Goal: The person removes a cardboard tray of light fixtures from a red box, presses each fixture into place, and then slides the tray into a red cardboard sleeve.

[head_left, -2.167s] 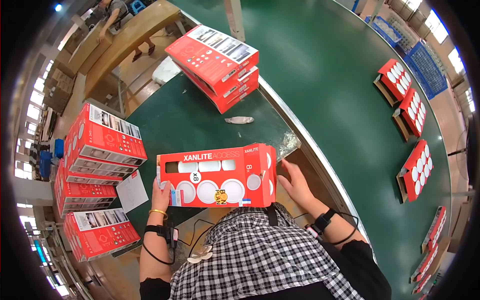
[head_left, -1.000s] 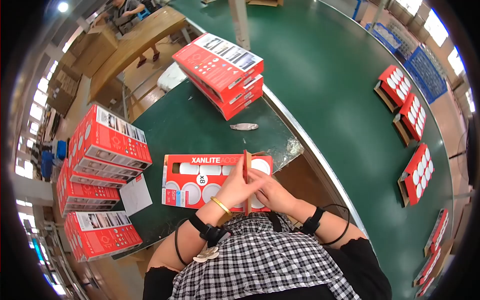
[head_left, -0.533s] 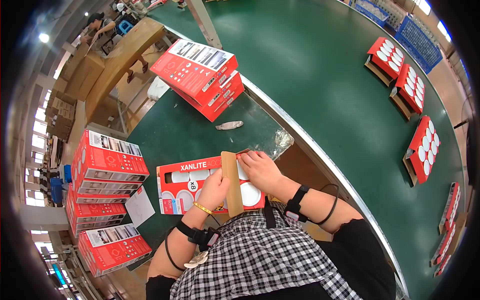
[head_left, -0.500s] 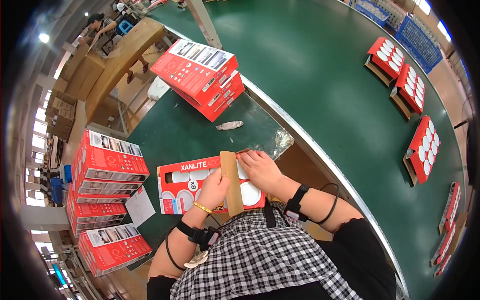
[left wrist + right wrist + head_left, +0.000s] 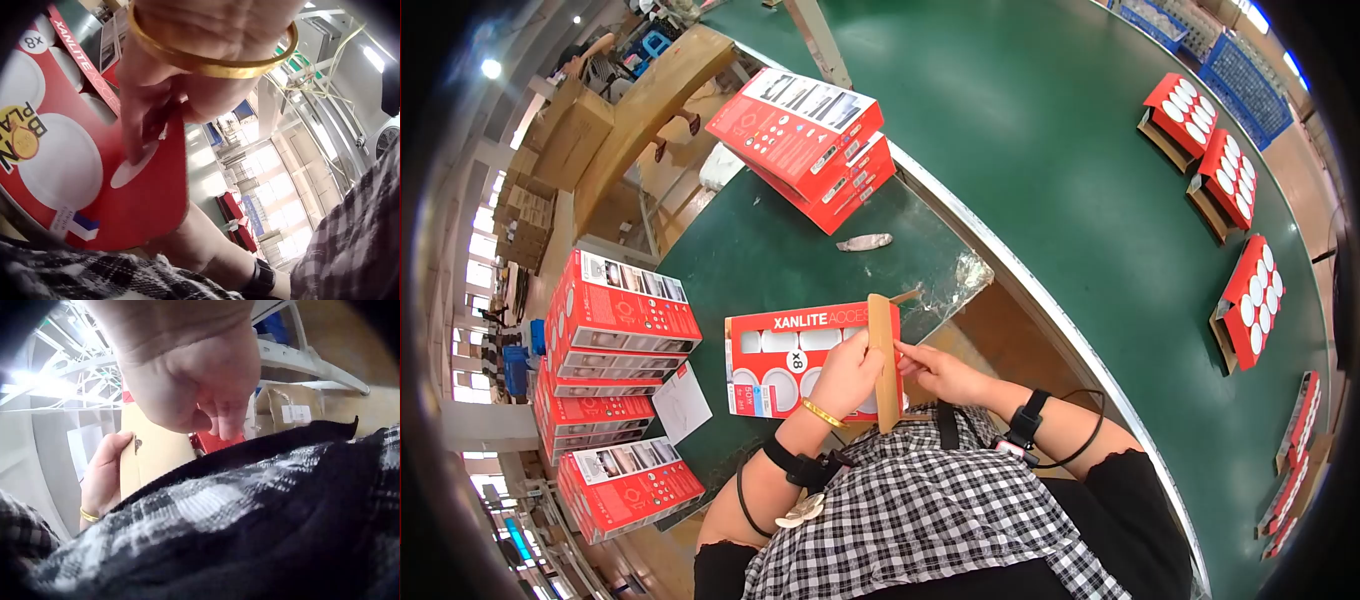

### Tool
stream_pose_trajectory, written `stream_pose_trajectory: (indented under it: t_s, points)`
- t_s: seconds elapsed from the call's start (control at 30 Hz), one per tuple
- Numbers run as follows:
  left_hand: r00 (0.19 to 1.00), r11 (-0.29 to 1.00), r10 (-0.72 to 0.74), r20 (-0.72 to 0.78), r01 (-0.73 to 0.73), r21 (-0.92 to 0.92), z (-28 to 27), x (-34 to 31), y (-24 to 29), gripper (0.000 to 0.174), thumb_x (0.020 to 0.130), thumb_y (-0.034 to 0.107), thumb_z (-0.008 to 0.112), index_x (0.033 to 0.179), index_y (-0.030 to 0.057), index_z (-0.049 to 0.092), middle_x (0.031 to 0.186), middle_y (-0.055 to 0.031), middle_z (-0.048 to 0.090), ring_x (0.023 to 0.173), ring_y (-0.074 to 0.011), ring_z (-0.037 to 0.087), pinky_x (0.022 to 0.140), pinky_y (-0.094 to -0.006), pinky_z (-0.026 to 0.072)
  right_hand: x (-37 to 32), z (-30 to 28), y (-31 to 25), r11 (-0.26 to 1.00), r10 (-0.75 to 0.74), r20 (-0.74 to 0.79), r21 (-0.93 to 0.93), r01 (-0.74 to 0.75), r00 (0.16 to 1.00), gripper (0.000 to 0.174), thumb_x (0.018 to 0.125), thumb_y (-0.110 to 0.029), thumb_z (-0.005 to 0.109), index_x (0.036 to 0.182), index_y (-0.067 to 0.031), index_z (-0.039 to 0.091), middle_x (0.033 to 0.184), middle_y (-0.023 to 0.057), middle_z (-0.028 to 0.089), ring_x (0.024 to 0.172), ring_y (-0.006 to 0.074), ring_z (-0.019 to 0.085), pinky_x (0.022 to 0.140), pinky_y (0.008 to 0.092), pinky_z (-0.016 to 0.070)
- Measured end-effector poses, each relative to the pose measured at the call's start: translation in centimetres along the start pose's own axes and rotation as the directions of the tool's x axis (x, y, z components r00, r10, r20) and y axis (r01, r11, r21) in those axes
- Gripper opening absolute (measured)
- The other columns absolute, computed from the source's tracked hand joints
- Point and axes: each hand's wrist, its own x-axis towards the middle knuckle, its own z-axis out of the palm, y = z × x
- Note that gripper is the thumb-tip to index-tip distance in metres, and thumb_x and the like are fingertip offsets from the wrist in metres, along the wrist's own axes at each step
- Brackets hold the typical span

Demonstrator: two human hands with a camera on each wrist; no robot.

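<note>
A red XANLITE carton point(image 5: 760, 345) with white round discs showing lies on the green table, its right end flap point(image 5: 884, 360) raised, tan inside facing right. My left hand point(image 5: 852, 370) grips that flap, the thumb on its tan inner side and fingers on the red printed face point(image 5: 150, 206), seen in the left wrist view. At the carton's right end, my right hand point(image 5: 945, 375) has its index finger stretched toward the flap and the other fingers bent. In the right wrist view its fingertips touch a small red flap point(image 5: 219, 441) low at the opening.
Stacked red cartons stand at left point(image 5: 625, 310) and at the table's far edge point(image 5: 800, 130). A white sheet point(image 5: 683, 402) and a crumpled grey scrap point(image 5: 865, 242) lie on the table. Several cartons point(image 5: 1255, 300) sit on the green surface beyond the metal rail. Another person is at the back left.
My left hand has gone from the carton's left end to the raised flap, which stands steeper than half a second ago. My right hand has come down from the opening's upper corner to its middle.
</note>
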Motion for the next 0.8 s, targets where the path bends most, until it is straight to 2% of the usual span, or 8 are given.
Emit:
stream_pose_trajectory:
  t_s: [0.17,0.27,0.4,0.47,0.57,0.63,0.7,0.8]
  points:
    - [0.999,0.997,0.048,-0.017,-0.046,0.065,-3.0,-1.7,2.3,0.022,0.096,0.014,0.051,0.107,-0.0019,0.062,0.078,-0.0135,0.065,0.068,-0.0205,0.062,0.064,-0.0366,0.0499,0.2,-0.3,-2.5,0.983,0.038,0.047,0.179,-0.045,0.998,0.063,0.09,0.011,0.045,0.151,-0.0018,0.043,0.113,0.0155,0.061,0.112,0.0268,0.063,0.101,0.0364,0.0502]
    - [0.996,0.997,0.072,-0.058,-0.07,0.045,-8.8,-3.5,4.8,0.031,0.095,0.011,0.05,0.122,-0.0002,0.062,0.081,-0.0076,0.066,0.072,-0.0147,0.063,0.067,-0.0323,0.0519,1.0,-3.6,-9.1,0.935,-0.23,0.081,-0.256,0.243,0.97,0.054,0.089,0.007,0.052,0.142,-0.0061,0.055,0.116,0.0155,0.062,0.115,0.0325,0.06,0.099,0.0405,0.0494]
    - [0.98,0.963,0.159,-0.118,-0.128,0.235,-17.2,-7.4,12.3,0.041,0.094,0.007,0.046,0.133,0.0019,0.059,0.107,-0.0116,0.069,0.097,-0.0173,0.067,0.086,-0.0326,0.0538,4.3,-4.9,-18.1,0.581,-0.579,0.227,-0.559,0.591,0.783,0.052,0.085,-0.001,0.064,0.136,-0.0096,0.06,0.124,0.0126,0.061,0.118,0.031,0.058,0.099,0.0422,0.0481]
    - [0.973,0.94,0.161,-0.163,-0.101,0.325,-20.5,-8.5,14.1,0.043,0.094,0.007,0.046,0.134,0.0017,0.058,0.109,-0.0128,0.07,0.1,-0.0188,0.067,0.089,-0.0336,0.0538,6.3,-4.1,-22.6,0.226,-0.691,0.384,-0.69,0.688,0.612,0.052,0.081,-0.005,0.069,0.132,-0.0112,0.062,0.127,0.0108,0.06,0.124,0.0287,0.056,0.102,0.0422,0.0464]
    - [0.978,0.864,0.184,-0.095,-0.115,0.49,-24.3,-9.0,14.4,0.046,0.094,0.01,0.047,0.139,0.0023,0.056,0.11,-0.011,0.069,0.098,-0.0168,0.064,0.088,-0.0315,0.0522,10.6,-1.5,-26.4,0.059,-0.665,0.531,-0.664,0.745,0.526,0.048,0.08,-0.012,0.07,0.127,-0.0102,0.063,0.127,0.0101,0.062,0.128,0.0265,0.055,0.105,0.0416,0.045]
    - [0.963,0.813,0.257,0.077,-0.258,0.521,-26.4,-8.6,13.3,0.047,0.094,0.012,0.048,0.139,0.0025,0.055,0.117,-0.0174,0.069,0.107,-0.0251,0.066,0.094,-0.0364,0.0521,13.1,0.4,-27.5,-0.029,-0.608,0.616,-0.648,0.761,0.501,0.039,0.081,-0.015,0.069,0.12,-0.0103,0.066,0.116,0.0072,0.063,0.114,0.0226,0.06,0.099,0.036,0.0455]
    - [0.926,0.641,0.353,0.134,-0.344,0.686,-27.9,-8.0,12.0,0.045,0.096,0.013,0.048,0.139,0.0028,0.056,0.123,-0.0198,0.068,0.113,-0.0299,0.066,0.097,-0.0393,0.0516,14.7,2.5,-28.4,-0.094,-0.534,0.661,-0.667,0.739,0.528,0.039,0.08,-0.017,0.071,0.118,-0.0111,0.067,0.109,0.0051,0.063,0.107,0.0214,0.061,0.092,0.0354,0.0457]
    - [0.911,0.669,0.413,0.017,-0.316,0.673,-29.1,-9.3,10.9,0.04,0.1,0.017,0.052,0.138,0.0042,0.058,0.127,-0.018,0.067,0.114,-0.034,0.066,0.098,-0.0417,0.0514,15.5,5.1,-30.9,-0.034,-0.406,0.668,-0.693,0.72,0.624,0.044,0.079,-0.021,0.077,0.121,-0.0109,0.067,0.116,0.0054,0.064,0.11,0.0247,0.061,0.092,0.0383,0.0472]
